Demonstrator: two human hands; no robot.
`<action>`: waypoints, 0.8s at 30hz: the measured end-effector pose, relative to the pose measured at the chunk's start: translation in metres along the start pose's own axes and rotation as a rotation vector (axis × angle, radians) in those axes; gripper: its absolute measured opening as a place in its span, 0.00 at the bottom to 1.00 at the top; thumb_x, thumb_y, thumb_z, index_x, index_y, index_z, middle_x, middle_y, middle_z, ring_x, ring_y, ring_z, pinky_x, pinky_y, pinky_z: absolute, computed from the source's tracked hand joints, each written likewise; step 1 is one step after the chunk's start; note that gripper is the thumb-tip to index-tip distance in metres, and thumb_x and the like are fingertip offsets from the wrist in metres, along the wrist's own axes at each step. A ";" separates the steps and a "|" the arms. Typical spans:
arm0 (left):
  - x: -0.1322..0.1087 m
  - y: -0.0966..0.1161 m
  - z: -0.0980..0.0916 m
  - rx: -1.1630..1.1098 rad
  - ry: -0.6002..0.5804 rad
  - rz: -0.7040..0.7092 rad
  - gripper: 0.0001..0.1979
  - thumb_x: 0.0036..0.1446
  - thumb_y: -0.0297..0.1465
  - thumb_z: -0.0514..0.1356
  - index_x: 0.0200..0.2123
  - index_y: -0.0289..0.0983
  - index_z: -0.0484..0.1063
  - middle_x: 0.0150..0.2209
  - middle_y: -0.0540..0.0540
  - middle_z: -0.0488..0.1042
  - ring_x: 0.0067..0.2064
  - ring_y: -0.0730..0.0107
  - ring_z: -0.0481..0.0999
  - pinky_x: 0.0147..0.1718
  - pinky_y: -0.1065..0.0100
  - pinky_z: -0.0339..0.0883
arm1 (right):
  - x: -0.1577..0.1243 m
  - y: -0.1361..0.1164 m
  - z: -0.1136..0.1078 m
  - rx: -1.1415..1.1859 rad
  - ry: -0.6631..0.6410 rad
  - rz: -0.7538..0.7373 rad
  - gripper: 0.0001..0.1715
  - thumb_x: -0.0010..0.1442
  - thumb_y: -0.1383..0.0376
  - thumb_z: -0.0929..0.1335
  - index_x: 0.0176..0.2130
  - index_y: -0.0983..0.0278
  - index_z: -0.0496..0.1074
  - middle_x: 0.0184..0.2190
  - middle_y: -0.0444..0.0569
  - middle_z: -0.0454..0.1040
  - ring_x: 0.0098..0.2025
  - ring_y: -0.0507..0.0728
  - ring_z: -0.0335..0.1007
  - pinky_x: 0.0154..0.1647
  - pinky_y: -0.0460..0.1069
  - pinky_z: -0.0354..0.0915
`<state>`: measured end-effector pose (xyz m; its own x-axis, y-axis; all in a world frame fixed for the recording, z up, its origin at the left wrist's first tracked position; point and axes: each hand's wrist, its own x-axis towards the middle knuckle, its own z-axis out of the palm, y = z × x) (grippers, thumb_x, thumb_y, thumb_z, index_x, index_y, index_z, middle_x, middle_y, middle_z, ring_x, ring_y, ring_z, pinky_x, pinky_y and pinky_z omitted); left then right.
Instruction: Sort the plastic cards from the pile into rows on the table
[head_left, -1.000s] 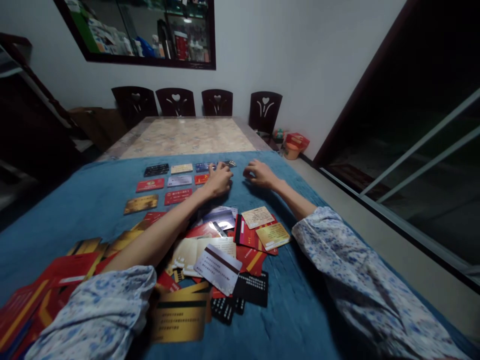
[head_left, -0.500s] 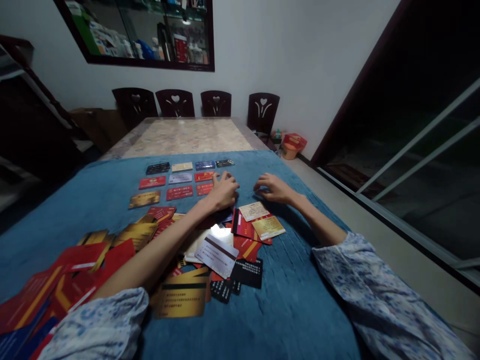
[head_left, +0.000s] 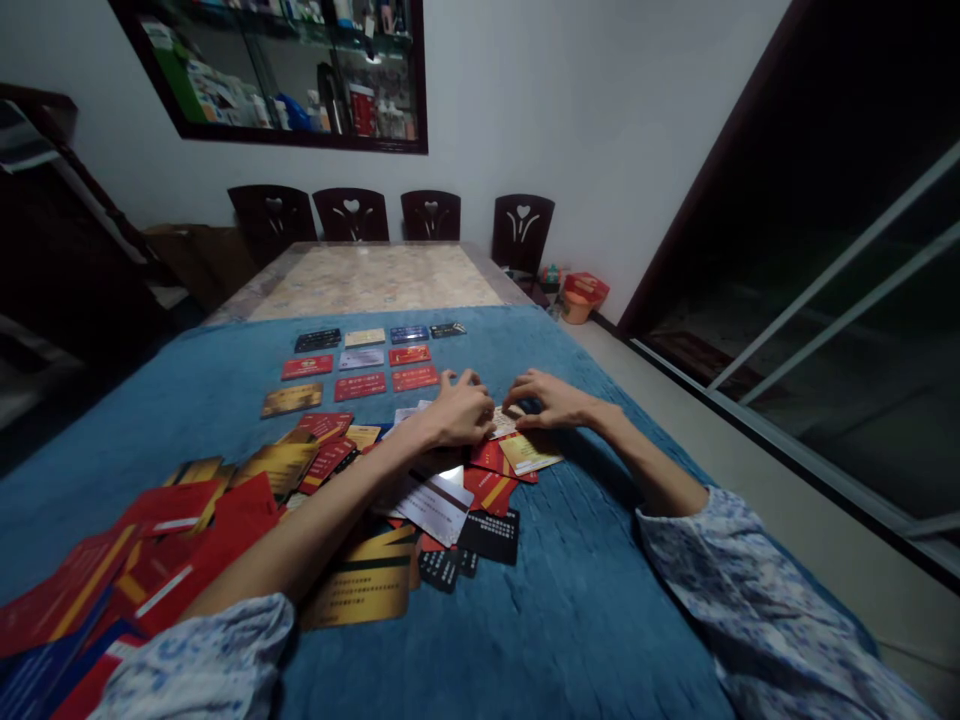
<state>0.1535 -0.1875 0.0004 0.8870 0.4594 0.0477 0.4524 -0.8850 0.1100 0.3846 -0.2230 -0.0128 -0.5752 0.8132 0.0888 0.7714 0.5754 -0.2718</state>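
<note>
A cream card with small print (head_left: 504, 424) lies on top of the loose pile, partly covered by my fingers. My left hand (head_left: 463, 412) is bent over its left edge, fingers curled, fingertips touching it. From the other side my right hand (head_left: 549, 402) has thumb and fingers closing on its right end. Just below sits a gold card (head_left: 531, 453), overlapping a red card (head_left: 489, 458). A silver card with a dark stripe (head_left: 429, 505) and a black card (head_left: 489, 536) are nearer to me. My left forearm hides part of the pile.
Beyond my hands, cards lie in rows on the blue cloth (head_left: 600, 620), including a red one (head_left: 414, 377) and a gold one (head_left: 292, 400). Red folders (head_left: 67, 590) spread at the lower left. Dark chairs (head_left: 523, 230) stand behind the table.
My left hand has come back toward me from the rows of cards onto the cream card. My right hand has lowered to the same card. A red card in the row is uncovered.
</note>
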 end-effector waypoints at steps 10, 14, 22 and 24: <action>0.000 0.002 0.001 -0.032 -0.042 0.026 0.15 0.60 0.40 0.61 0.28 0.35 0.76 0.41 0.38 0.77 0.56 0.47 0.63 0.54 0.43 0.53 | 0.000 0.000 0.002 0.044 -0.053 0.023 0.22 0.60 0.55 0.72 0.49 0.63 0.81 0.47 0.56 0.78 0.47 0.63 0.70 0.56 0.59 0.60; 0.000 0.003 0.001 -0.030 -0.062 0.002 0.15 0.60 0.39 0.61 0.27 0.35 0.76 0.42 0.38 0.76 0.55 0.47 0.64 0.54 0.42 0.55 | 0.000 0.001 0.003 0.055 -0.044 0.023 0.23 0.59 0.55 0.72 0.50 0.62 0.80 0.47 0.55 0.77 0.48 0.63 0.70 0.56 0.59 0.60; 0.001 0.004 0.000 -0.030 -0.068 -0.015 0.13 0.59 0.35 0.59 0.27 0.35 0.78 0.38 0.38 0.77 0.54 0.47 0.66 0.55 0.43 0.55 | 0.000 0.001 0.002 0.060 -0.051 0.025 0.22 0.59 0.55 0.73 0.50 0.62 0.81 0.46 0.55 0.77 0.47 0.63 0.70 0.55 0.59 0.60; 0.002 0.002 0.000 -0.048 -0.053 -0.011 0.12 0.60 0.34 0.59 0.29 0.35 0.79 0.36 0.38 0.78 0.54 0.48 0.67 0.55 0.44 0.56 | 0.000 0.001 0.001 0.070 -0.041 0.021 0.20 0.60 0.55 0.72 0.48 0.62 0.82 0.45 0.54 0.79 0.46 0.62 0.71 0.55 0.59 0.60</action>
<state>0.1560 -0.1886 0.0006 0.8861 0.4634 -0.0064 0.4585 -0.8746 0.1574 0.3853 -0.2221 -0.0142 -0.5711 0.8198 0.0431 0.7633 0.5496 -0.3397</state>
